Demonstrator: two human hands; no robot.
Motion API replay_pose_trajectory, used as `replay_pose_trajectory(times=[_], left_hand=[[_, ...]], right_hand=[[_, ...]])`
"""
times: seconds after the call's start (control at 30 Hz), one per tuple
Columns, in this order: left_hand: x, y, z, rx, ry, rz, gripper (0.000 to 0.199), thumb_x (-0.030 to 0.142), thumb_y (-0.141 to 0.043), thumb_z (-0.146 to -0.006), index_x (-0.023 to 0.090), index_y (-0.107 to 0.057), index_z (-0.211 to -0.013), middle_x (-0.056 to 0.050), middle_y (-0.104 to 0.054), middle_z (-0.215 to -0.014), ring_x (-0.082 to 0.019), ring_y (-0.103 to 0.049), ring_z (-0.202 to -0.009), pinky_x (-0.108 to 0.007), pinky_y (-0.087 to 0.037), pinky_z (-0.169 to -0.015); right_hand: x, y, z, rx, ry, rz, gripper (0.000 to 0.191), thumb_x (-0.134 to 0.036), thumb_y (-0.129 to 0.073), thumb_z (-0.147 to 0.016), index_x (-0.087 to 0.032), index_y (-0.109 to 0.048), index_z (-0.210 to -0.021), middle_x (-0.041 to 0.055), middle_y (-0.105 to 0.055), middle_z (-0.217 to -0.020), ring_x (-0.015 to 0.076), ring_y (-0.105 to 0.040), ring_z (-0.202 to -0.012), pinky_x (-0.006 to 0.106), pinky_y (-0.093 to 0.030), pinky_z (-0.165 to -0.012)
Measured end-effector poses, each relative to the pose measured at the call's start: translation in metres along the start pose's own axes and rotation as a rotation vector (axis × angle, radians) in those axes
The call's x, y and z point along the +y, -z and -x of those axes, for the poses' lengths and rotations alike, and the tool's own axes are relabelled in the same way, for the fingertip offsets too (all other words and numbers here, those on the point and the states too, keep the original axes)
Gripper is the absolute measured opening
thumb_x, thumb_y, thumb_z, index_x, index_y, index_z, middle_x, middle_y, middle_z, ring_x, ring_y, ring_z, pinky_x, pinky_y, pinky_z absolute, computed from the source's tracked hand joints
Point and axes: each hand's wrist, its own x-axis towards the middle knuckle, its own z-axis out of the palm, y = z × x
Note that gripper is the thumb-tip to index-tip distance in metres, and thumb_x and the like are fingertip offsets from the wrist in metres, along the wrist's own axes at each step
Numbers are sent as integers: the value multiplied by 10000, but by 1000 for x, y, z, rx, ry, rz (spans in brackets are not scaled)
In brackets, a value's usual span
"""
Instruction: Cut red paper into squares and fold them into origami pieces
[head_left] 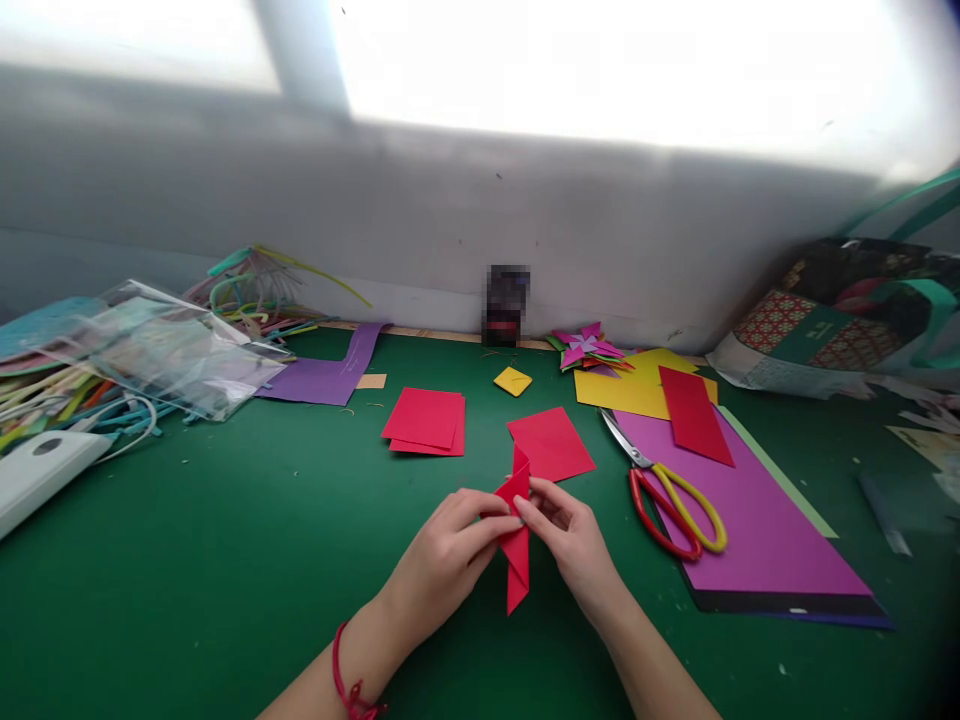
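Observation:
A red folded paper piece (517,560) with pointed ends stands upright between my two hands, just above the green table. My left hand (457,540) pinches it from the left side, fingertips at its middle. On the other side my right hand (566,535) grips its right edge between thumb and fingers. Just beyond lies a red paper square (551,442), close to the upper tip of the folded piece. A small stack of red paper squares (426,420) rests farther left. The fingers cover the middle of the folded piece.
Scissors (675,505) with red and yellow handles lie on purple sheets (772,530) at right. Behind them are yellow paper (622,393), a red strip (694,415) and folded paper stars (589,347). A yellow folded square (513,381) lies centrally; plastic bags (172,345) are left.

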Motion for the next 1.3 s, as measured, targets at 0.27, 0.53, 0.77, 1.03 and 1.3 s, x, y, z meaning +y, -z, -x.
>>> replay_pose_trajectory(times=[0.27,0.53,0.77,1.03,1.3], left_hand=[[-4,9,-11,33,566,555,288,318,-439,-844,179,-590,-1046,-40,-612,-790,-154,-575,-712,-262,-473,-677],[-11,3,-12,-36,712,868,323,355,-506,-805,110,-612,-988,-9,-569,-617,-96,-509,-459,-222,-434,-477],[-16,4,-12,-9,777,915,287,372,-514,-793,110,-603,-871,-1,-546,-602,-103,-498,-484,-226,-431,-472],[-9,4,-13,-42,758,1007,218,307,-603,-738,138,-603,-875,-23,-630,-771,-134,-573,-703,-218,-448,-653],[-10,2,-11,-15,782,1035,206,304,-614,-734,134,-597,-848,-17,-635,-729,-128,-586,-671,-217,-453,-639]], right_hand=[[-4,7,1,-122,-71,-62,293,-299,-618,-755,-204,-636,-1031,18,-613,-742,154,-547,-701,255,-450,-632],[-2,3,3,-108,70,18,347,-261,-530,-827,-259,-520,-1174,-12,-614,-733,133,-579,-698,256,-476,-670],[-4,9,2,-226,372,325,212,-177,-607,-760,-258,-666,-946,32,-635,-959,188,-584,-913,297,-469,-807],[2,16,-2,-216,450,412,202,-167,-624,-749,-261,-686,-916,30,-648,-894,175,-606,-836,283,-492,-742],[3,14,-1,-199,505,431,218,-155,-609,-762,-258,-674,-943,28,-652,-909,169,-604,-850,281,-489,-763]])
